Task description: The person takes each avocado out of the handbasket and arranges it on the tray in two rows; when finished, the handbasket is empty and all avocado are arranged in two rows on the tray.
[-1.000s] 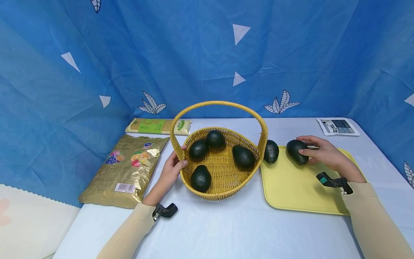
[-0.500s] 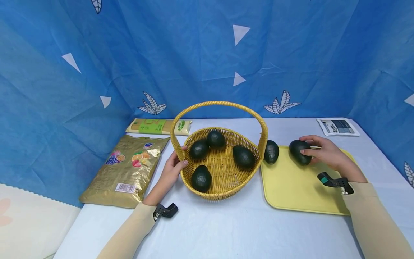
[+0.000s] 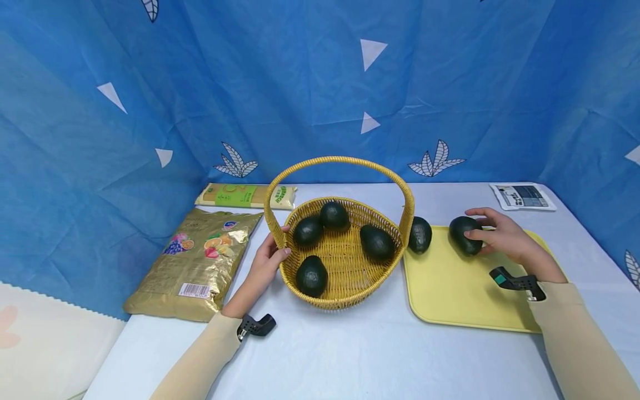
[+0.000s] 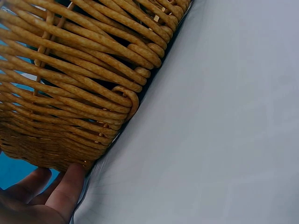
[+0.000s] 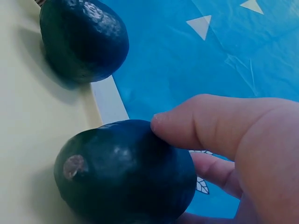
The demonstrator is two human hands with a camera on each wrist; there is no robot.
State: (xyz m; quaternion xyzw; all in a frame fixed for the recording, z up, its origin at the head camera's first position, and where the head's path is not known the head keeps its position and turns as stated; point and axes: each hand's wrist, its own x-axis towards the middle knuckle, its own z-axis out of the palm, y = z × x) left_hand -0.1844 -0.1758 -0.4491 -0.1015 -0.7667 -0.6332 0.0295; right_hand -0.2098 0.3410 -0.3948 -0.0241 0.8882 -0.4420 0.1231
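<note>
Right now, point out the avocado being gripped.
The rightmost avocado, at the yellow tray: the right hand grips it. Its neighbour and the four in the basket are untouched.

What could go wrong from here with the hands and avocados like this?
1. The held avocado might slip, since the right hand grips it toward one end.
2. The loose avocado by the far left corner of the tray sits between it and the basket, so it could be knocked and roll.
3. The basket could tip or shift if its tall handle is bumped; the left hand holds only one side.
</note>
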